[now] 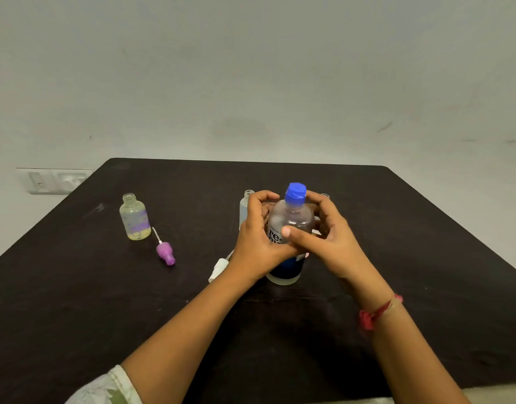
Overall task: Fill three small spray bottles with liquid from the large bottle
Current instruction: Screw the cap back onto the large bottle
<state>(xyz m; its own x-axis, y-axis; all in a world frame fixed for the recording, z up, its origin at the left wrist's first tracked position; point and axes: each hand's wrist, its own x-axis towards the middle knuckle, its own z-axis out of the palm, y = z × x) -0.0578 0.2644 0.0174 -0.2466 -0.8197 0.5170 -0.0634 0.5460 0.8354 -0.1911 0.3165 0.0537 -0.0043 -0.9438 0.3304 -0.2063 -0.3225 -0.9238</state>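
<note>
The large clear bottle [290, 220] with a blue cap [295, 194] stands upright at the middle of the black table [76, 301]. My left hand [258, 243] grips its body from the left. My right hand [323, 237] wraps it from the right, thumb across the label. One small bottle [134, 217], open-necked with a purple label, stands at the left. Its purple spray top [165, 252] lies beside it. A second small open bottle [246, 204] peeks out behind my left hand. The rim of a third [325, 196] shows behind my right hand.
A white spray top [220, 268] lies on the table just left of the large bottle, partly under my left wrist. A wall socket plate [54, 180] sits beyond the table's far left corner. A red thread band circles my right wrist.
</note>
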